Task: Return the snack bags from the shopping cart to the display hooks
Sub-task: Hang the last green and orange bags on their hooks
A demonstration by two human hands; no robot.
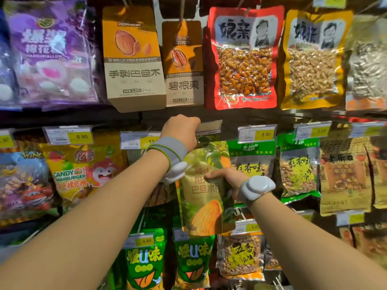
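Observation:
A green-and-gold almond snack bag [206,197] hangs upright in the middle of the display, its top just under a tilted price-tag holder [209,127]. My right hand [225,177] grips the bag's right side about halfway up. My left hand [182,128] is closed over the end of the hook, right at the price-tag holder above the bag's top. The hook itself is hidden behind my left hand and the tag. Both wrists wear grey bands. The shopping cart is out of sight.
Snack bags crowd the display on all sides: brown almond and pecan bags [134,57] above, a red peanut bag [244,59], a candy hamburger bag [81,174] at left, green-topped peanut bags [253,162] at right, green bags [144,260] below. Yellow price tags [257,133] jut forward.

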